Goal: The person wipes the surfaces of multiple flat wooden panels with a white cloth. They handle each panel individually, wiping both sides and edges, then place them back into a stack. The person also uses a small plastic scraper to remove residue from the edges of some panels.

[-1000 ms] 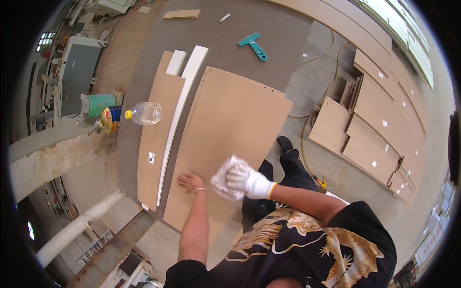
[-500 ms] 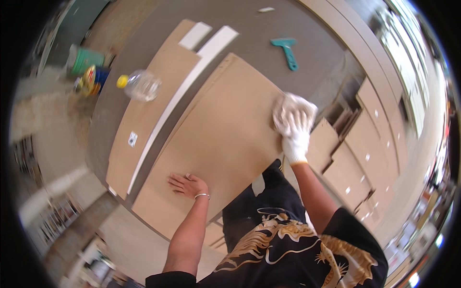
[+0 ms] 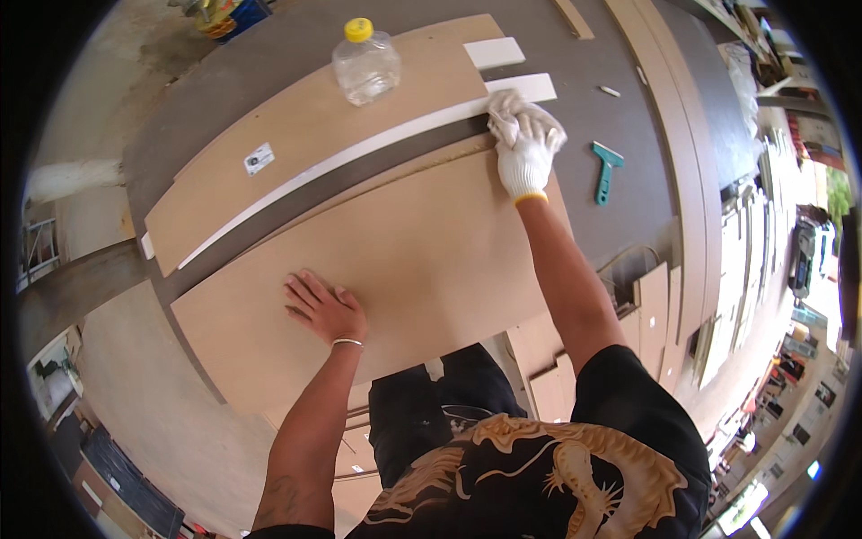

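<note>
A flat light-brown board (image 3: pixel 422 260) lies on the dark tabletop in front of me. My bare left hand (image 3: pixel 325 305) rests flat on its left part, fingers apart, with a bracelet at the wrist. At the board's far right corner, my right hand (image 3: pixel 524 157) wears a white knit glove and presses down a crumpled pale cloth (image 3: pixel 514 112). The gloved fingers are bent over the cloth, next to the end of a white strip (image 3: pixel 530 88). Beyond the board lies a narrower brown panel (image 3: pixel 314 126) with a small white label (image 3: pixel 259 160).
A clear bottle with a yellow cap (image 3: pixel 368 67) stands on the narrower panel. A teal scraper (image 3: pixel 605 172) lies on the dark tabletop (image 3: pixel 620 117) to the right. Long brown strips (image 3: pixel 669 108) run along the right side, with several stacked panels (image 3: pixel 660 305) below them.
My right hand has moved with the cloth from the board's right edge to its far corner. The whole view has turned, and my left hand still lies flat on the board.
</note>
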Demonstrator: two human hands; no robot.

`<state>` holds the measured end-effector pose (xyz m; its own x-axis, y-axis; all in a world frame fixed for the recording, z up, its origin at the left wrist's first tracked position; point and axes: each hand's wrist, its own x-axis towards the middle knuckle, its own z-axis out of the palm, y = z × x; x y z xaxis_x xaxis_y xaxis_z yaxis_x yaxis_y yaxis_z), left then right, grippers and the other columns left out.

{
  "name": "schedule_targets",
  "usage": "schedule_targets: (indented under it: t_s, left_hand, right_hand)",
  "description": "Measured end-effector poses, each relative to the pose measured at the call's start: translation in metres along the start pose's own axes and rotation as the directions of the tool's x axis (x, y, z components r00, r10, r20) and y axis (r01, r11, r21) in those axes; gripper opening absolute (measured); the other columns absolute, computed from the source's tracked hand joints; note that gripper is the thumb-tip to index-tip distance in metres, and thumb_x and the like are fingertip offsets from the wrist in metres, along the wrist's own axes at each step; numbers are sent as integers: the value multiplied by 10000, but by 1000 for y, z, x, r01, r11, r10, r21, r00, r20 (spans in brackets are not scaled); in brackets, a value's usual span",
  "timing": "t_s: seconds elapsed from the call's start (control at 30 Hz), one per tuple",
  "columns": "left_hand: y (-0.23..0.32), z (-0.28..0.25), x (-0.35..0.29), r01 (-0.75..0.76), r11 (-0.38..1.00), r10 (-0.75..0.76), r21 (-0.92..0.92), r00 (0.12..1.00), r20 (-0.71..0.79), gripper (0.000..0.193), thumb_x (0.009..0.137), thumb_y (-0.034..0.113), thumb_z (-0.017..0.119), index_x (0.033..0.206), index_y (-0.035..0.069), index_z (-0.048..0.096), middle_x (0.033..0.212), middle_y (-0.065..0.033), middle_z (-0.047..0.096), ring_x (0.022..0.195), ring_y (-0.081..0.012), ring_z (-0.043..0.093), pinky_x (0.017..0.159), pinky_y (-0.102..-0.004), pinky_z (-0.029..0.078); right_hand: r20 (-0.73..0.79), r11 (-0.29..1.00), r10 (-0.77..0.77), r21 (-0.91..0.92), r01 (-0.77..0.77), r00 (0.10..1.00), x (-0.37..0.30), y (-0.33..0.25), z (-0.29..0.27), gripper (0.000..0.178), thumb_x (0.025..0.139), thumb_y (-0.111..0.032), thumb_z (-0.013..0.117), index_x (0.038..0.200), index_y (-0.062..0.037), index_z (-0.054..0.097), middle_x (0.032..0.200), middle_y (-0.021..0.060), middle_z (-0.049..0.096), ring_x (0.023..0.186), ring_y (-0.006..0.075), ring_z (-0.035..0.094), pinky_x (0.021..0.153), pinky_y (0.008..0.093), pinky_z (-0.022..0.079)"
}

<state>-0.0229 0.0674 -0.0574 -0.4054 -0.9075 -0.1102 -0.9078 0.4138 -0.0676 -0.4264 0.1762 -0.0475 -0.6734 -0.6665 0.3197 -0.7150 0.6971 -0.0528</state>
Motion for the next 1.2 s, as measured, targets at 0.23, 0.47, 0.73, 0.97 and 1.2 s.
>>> schedule_targets:
  t_s: [0.23,0.47,0.73,0.97,1.2]
  left_hand:
    - [-3,6,2,-4,999,1,-45,998,-63,772,1018,336,442,1665,5,182,1757,-236,81,1623,-440,41,1260,-663,54]
    - [-5,19,2,9,1000,-7,16,992,-128,730,1043,372,426,1661,34,233,1764,-188,123,1631,-390,79,1269,-634,93]
    - [-8,19,7,43,996,-41,72,999,-30,731,1054,370,410,1679,61,192,1765,-187,113,1630,-388,89,1269,-627,120]
    - [0,19,9,25,998,-23,65,999,-31,721,1014,346,438,1644,30,285,1747,-199,190,1631,-370,112,1267,-622,136]
    - [4,-1,6,47,999,-49,-23,997,-64,737,980,330,501,1618,2,333,1722,-221,244,1616,-410,134,1261,-647,121]
  right_hand:
    - [176,608,595,539,-583,784,-141,5,-84,419,1018,-52,508,1424,-80,605,1507,143,555,1437,303,483,1208,430,372]
    - [73,987,124,94,-131,990,0,23,15,429,939,-326,609,1337,-183,680,1468,145,607,1440,349,462,1261,499,214]
    - [492,799,-386,601,16,780,-221,-133,-125,421,972,-191,527,1382,-186,623,1494,32,586,1493,223,435,1312,412,239]
    - [-48,646,725,390,-656,687,-276,42,-85,497,883,-16,610,1380,-14,620,1468,231,562,1329,415,518,1249,512,301]
    - [174,928,306,164,-333,936,-277,38,-119,664,873,64,600,1499,-158,582,1611,158,468,1493,375,396,1251,444,291]
